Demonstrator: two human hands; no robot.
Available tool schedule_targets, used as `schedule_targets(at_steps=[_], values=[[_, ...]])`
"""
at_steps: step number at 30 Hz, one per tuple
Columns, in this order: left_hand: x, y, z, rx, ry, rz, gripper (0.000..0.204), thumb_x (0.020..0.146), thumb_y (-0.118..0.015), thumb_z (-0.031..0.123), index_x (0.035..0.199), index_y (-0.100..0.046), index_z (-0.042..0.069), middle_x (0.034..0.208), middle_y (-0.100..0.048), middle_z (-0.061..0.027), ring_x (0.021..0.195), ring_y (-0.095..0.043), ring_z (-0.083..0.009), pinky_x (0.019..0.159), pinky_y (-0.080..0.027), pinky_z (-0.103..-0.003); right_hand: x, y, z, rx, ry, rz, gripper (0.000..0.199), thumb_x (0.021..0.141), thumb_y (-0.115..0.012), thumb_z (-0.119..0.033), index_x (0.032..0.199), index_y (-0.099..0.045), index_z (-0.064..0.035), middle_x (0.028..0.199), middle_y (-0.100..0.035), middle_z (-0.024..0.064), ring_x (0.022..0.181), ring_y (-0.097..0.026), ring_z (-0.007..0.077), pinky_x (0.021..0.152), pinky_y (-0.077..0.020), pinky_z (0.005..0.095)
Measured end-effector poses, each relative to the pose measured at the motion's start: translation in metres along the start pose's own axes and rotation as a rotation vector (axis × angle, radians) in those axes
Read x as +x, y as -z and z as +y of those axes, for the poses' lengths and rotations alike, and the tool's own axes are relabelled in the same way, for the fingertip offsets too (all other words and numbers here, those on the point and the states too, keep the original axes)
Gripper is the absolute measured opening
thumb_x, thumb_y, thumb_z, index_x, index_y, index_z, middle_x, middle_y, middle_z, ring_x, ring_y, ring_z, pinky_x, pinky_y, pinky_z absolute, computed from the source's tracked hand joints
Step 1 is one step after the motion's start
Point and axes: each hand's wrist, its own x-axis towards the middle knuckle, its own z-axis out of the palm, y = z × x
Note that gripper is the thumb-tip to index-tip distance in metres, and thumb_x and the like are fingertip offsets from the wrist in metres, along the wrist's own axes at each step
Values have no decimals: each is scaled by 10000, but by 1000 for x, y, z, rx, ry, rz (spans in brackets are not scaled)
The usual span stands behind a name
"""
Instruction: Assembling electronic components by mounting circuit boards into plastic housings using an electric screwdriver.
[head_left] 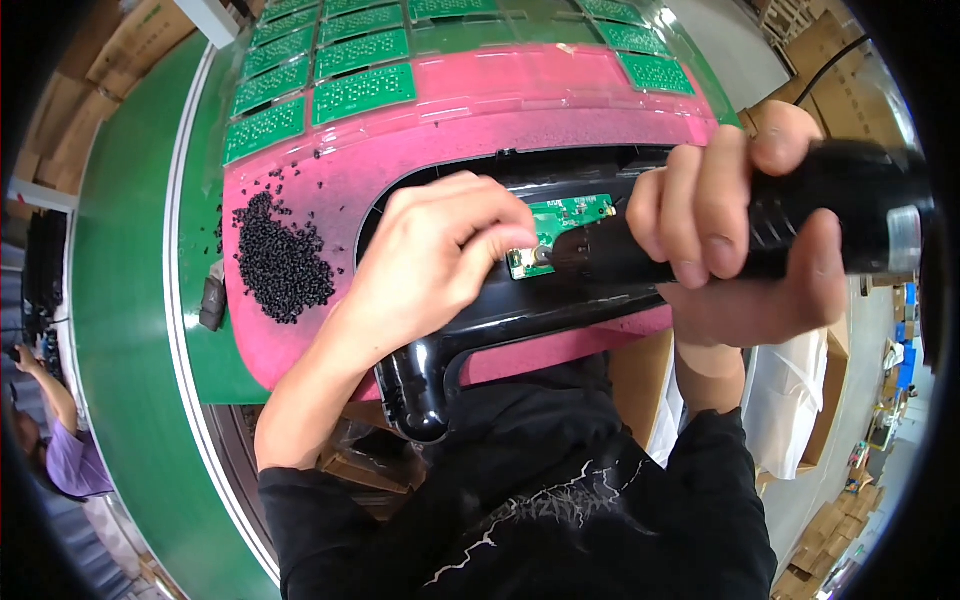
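A glossy black plastic housing (520,311) lies in front of me on a pink mat, its narrow leg pointing toward my body. Inside it sits a small green circuit board (577,214). My right hand (745,215) is wrapped round a black electric screwdriver (610,250), laid nearly level, its tip end over the board's lower left part. From the left, my left hand (435,245) reaches over the housing, thumb and forefinger pinched together at the board's left edge beside the screwdriver tip. Whatever lies between those fingertips is hidden.
A heap of small black screws (285,262) lies left on the pink mat (470,128), with strays around it. Behind, clear trays (500,72) hold several green circuit boards (363,92). A dark block (213,300) rests by the mat's left edge. Another person (72,455) is far left.
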Motion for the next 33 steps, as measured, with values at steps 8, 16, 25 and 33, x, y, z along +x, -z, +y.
schedule_targets(at_steps=[8, 16, 25, 33], values=[[2, 0, 1, 58, 116, 109, 90, 846, -704, 11, 932, -684, -8, 822, -696, -107, 768, -683, -226, 691, -522, -305, -7, 5, 22, -125, -84, 6, 387, 902, -596, -373, 1085, -439, -70, 619, -479, 19, 472, -443, 123, 493, -402, 294], [0, 0, -3, 138, 111, 55, 92, 913, -623, 68, 913, -633, -23, 833, -655, -164, 792, -660, -330, 729, -517, -386, -5, 1, 28, -35, -156, -103, 404, 869, -670, -330, 1084, -442, -75, 638, -496, 20, 494, -464, 131, 498, -412, 293], [-4, -3, -9, 233, 31, 58, 122, 901, -641, 128, 876, -623, 10, 812, -635, -139, 803, -632, -334, 698, -511, -425, -7, -7, 27, -140, -117, -87, 422, 836, -737, -338, 1020, -448, -91, 616, -518, 2, 481, -485, 119, 464, -408, 278], [-7, -1, -8, 288, 45, 22, 139, 886, -660, 144, 860, -609, 16, 791, -620, -133, 799, -620, -339, 689, -503, -440, -1, -13, 31, -124, -273, -207, 444, 847, -746, -347, 1041, -456, -73, 610, -483, 3, 484, -449, 115, 467, -393, 276]])
